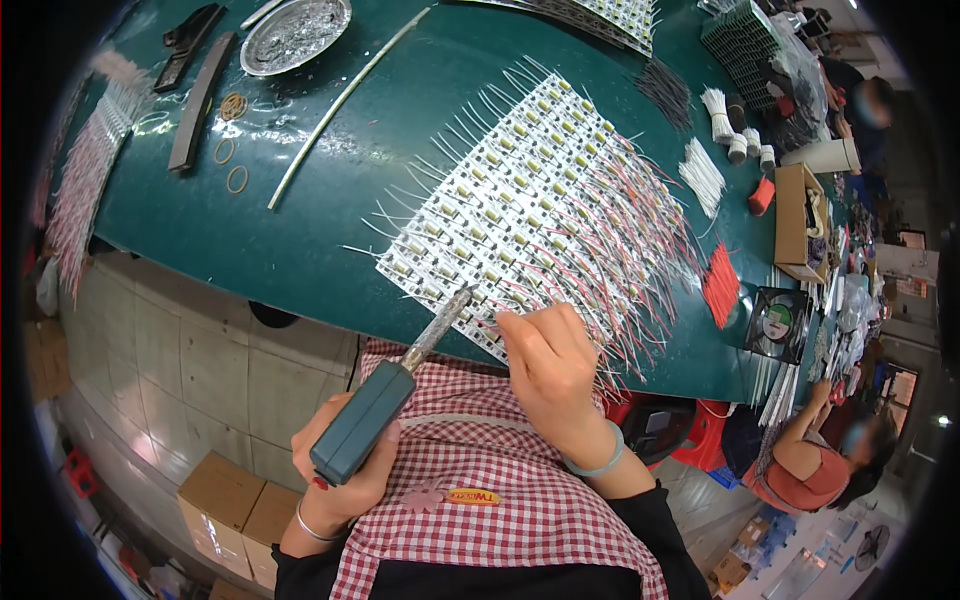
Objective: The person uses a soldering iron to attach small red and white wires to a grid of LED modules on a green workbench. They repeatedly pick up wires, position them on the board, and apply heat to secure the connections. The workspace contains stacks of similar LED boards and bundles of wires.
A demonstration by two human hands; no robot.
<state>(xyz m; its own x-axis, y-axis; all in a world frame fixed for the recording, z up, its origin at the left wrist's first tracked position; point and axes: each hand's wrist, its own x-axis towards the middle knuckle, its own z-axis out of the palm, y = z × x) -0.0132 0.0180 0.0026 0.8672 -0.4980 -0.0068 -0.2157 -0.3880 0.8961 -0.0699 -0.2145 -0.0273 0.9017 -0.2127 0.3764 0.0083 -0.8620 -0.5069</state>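
My left hand [347, 498] is wrapped around the dark green handle of a soldering iron [365, 418]. Its metal tip rests at or just above the near edge of a white panel of circuit boards [470, 205], which lies slanted on the table. Rows of small yellowish parts cover the panel; pale wires stick out along its far left side, and red and white wires fan over its right half. Just right of the iron's tip, my right hand [555, 365] is closed in a pinch over the panel's near edge. What sits between those fingertips is too small to make out.
On the green table [230, 265] are a round metal dish [297, 38], rubber bands [233, 107], a long pale strip [340, 115] and bundles of red wires [720, 285] and white wires [703, 177]. A cardboard box [795, 225] and a fan [778, 322] stand right. Two people sit beyond.
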